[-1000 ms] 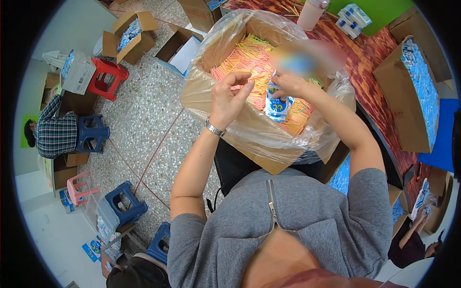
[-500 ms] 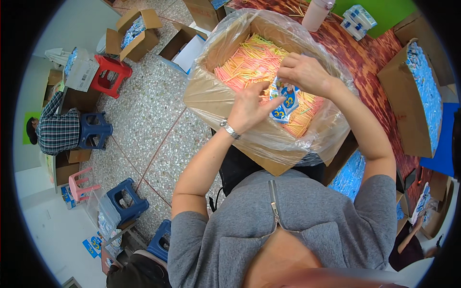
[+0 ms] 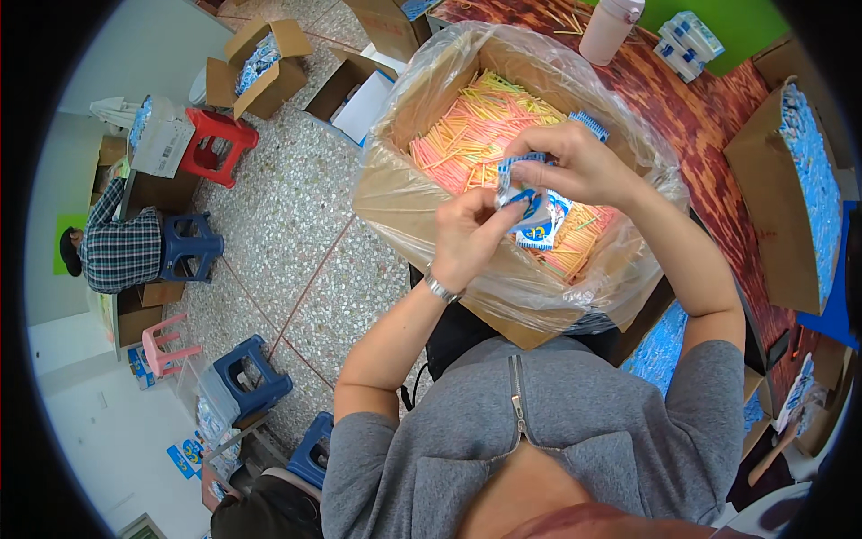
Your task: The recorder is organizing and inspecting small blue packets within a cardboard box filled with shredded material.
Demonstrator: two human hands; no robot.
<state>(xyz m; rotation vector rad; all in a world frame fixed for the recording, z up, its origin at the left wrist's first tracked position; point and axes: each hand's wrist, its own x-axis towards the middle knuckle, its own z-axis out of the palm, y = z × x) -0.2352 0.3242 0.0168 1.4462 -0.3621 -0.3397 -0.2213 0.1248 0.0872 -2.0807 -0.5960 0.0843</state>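
Over a large carton lined with clear plastic (image 3: pixel 395 193), both my hands hold a small blue-and-white printed packet (image 3: pixel 525 199). My left hand (image 3: pixel 469 235), with a metal-banded watch at its wrist, pinches the lower left part of the packet. Its upper edge is between the thumb and fingers of my right hand (image 3: pixel 575 163). Thin pink, orange and yellow sticks (image 3: pixel 480 126) fill the carton. Just below the held packet, a second packet (image 3: pixel 541 232) rests on the sticks. Beyond my right hand, part of another blue packet (image 3: pixel 589 126) shows.
A pink bottle (image 3: pixel 611 34) and a pile of packets (image 3: pixel 690 45) stand on the red-brown patterned table at the far right. Open cartons of blue packets (image 3: pixel 808 171) are to the right. At left are stools (image 3: pixel 220 148) and a person in a plaid shirt (image 3: pixel 126 238).
The packet has come up off the sticks and is now held between both hands. My right hand has moved a little down and nearer. A packet beyond it has come into view.
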